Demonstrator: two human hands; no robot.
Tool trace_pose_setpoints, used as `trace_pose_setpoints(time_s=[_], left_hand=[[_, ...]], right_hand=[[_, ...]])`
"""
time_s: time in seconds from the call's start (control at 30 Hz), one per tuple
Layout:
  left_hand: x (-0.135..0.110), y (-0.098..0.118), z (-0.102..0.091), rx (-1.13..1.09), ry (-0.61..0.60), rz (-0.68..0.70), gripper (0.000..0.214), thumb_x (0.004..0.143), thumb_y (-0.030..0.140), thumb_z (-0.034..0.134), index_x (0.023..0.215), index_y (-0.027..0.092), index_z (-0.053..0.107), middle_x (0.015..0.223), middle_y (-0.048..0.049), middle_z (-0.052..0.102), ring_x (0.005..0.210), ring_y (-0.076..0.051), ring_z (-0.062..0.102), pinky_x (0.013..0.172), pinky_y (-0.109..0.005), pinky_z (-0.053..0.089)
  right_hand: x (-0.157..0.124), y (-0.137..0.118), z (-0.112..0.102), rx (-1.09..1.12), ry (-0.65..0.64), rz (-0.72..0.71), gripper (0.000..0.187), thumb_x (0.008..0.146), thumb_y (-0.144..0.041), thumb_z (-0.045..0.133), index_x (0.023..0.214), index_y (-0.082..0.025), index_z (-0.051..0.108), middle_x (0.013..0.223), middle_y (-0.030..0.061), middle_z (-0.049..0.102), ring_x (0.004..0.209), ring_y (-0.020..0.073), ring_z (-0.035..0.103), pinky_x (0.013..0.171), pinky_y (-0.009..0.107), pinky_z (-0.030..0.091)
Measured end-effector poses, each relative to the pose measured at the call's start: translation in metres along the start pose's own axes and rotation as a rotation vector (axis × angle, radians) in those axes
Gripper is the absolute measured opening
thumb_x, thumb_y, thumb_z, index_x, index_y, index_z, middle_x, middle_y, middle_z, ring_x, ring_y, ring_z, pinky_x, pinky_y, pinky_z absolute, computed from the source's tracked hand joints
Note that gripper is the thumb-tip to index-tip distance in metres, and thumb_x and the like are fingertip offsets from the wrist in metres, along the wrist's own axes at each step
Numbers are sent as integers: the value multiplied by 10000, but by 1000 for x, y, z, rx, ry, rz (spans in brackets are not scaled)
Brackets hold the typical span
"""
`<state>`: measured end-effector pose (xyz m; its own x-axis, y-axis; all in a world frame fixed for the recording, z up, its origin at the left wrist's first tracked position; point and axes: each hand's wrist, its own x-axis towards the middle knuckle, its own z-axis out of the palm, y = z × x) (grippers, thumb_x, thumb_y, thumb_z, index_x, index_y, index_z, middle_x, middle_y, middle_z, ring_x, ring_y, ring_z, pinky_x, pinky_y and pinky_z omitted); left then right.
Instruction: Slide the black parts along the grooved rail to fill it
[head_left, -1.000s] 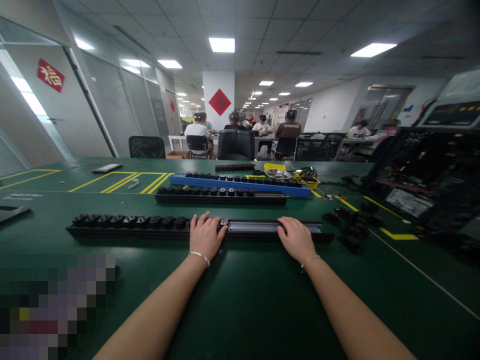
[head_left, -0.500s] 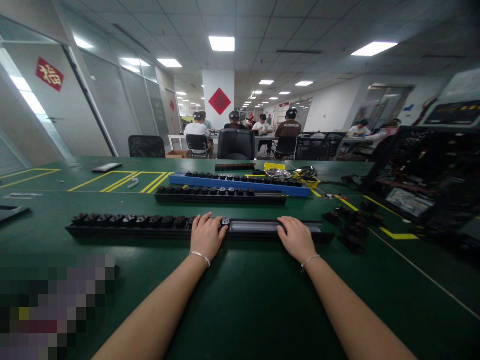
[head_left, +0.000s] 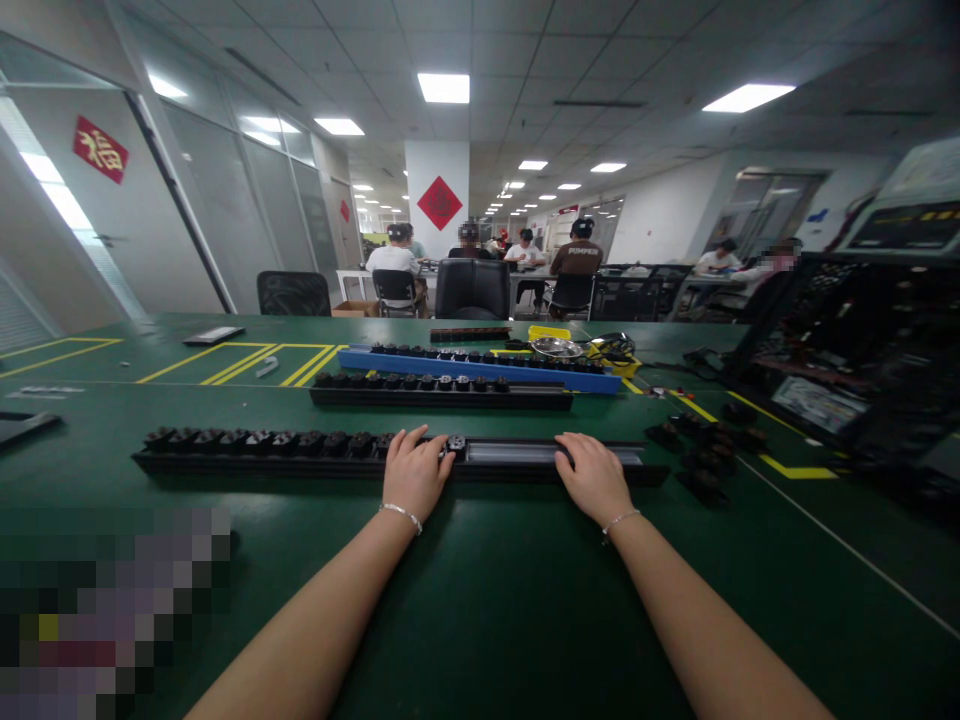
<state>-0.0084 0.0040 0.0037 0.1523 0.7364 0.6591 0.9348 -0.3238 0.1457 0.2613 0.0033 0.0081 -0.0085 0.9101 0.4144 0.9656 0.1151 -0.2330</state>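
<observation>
A long black rail [head_left: 525,473] lies across the green table in front of me, with a row of small black blocks [head_left: 255,440] seated along its left part. My left hand [head_left: 415,475] is closed over the rail at the end of the row, fingers over the far side and thumb at the near side. Beside its thumb sits a single block [head_left: 456,446] with a light top. The fingers hide any blocks under them. Farther right, my right hand [head_left: 596,478] grips the rail by its edges, where a bare silvery channel [head_left: 510,453] shows between the hands.
Behind it lie a shorter black rail [head_left: 450,400] and a blue rail [head_left: 480,372], both with blocks. Loose black parts [head_left: 705,455] are heaped off the right end, near an open black case [head_left: 832,370]. A metal dish [head_left: 556,348] stands farther back. People sit at far tables.
The light-topped block by my left thumb has slid slightly right along the rail. My left hand has shifted very little; my right hand has stayed in place.
</observation>
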Motion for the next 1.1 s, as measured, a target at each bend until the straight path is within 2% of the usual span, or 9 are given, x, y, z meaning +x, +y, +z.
trace_pose_setpoints(time_s=[0.33, 0.7, 1.1], left_hand=[[0, 2, -1, 6, 5, 17, 248, 839, 299, 479, 979, 195, 656, 945, -81, 703, 1112, -238, 520, 1023, -429, 295], [-1, 2, 0, -22, -1, 48, 212, 844, 276, 460, 804, 225, 662, 855, -55, 708, 1103, -227, 524, 1016, -439, 307], [-1, 2, -2, -46, -26, 100, 209, 846, 255, 458, 803, 235, 662, 842, -39, 708, 1100, -223, 526, 1011, -440, 317]], right_hand=[[0, 1, 2, 2, 15, -9, 376, 845, -311, 361, 1123, -196, 587, 1203, 59, 577, 1158, 204, 452, 976, 388, 320], [0, 1, 2, 5, 17, -15, 373, 840, -304, 366, 1122, -207, 590, 1197, 66, 580, 1152, 209, 456, 967, 395, 328], [0, 0, 2, 2, 21, -9, 365, 840, -306, 371, 1112, -202, 591, 1205, 66, 573, 1155, 209, 452, 961, 391, 327]])
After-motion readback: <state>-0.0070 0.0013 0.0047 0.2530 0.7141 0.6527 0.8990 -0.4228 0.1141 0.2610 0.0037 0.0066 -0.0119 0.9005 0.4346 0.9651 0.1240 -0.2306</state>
